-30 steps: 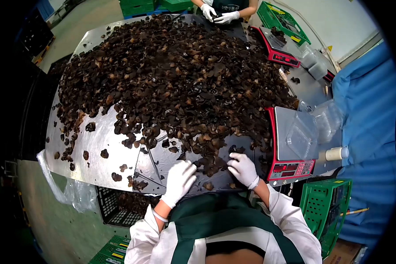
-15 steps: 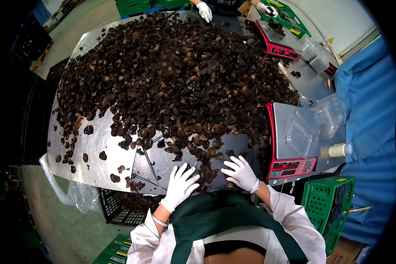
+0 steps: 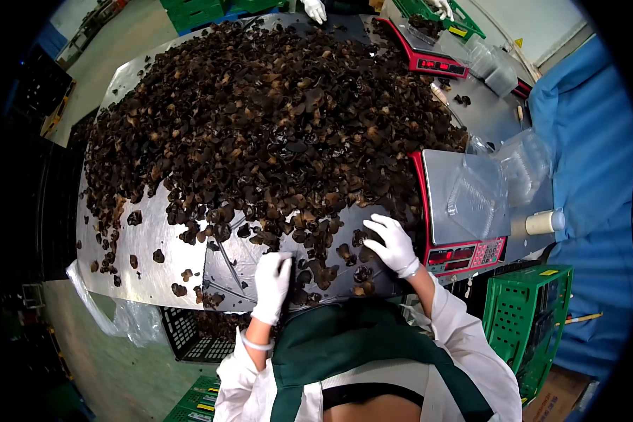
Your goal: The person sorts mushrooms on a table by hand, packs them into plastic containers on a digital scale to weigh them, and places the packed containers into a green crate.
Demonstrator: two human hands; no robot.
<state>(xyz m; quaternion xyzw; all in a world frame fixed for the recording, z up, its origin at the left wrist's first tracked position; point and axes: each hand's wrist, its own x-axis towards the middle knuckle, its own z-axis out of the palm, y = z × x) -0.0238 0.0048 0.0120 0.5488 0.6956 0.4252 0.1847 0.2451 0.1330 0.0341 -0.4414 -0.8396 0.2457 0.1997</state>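
A large heap of dark brown fungus pieces (image 3: 260,133) covers much of the metal table (image 3: 148,271). My left hand (image 3: 272,283), in a white glove, rests at the near edge of the table beside some loose pieces, its fingers bent; whether they hold anything is hidden. My right hand (image 3: 392,246), also gloved, is over the near right part of the table with fingers spread and holds nothing. Several loose pieces (image 3: 323,273) lie between my two hands. To the right of my right hand is a red scale (image 3: 464,211) with a clear plastic tray (image 3: 471,204) on it.
Another person's gloved hand (image 3: 315,10) shows at the far edge, near a second red scale (image 3: 436,65). Clear containers (image 3: 524,165) and a white roll (image 3: 544,222) lie at the right. A green crate (image 3: 520,316) stands below right, a black crate (image 3: 190,337) below left.
My right hand has moved forward and stays spread. My left hand's fingers, spread half a second ago, are now bent together. Loose pieces between my hands are more scattered. The co-worker's hands have moved apart.
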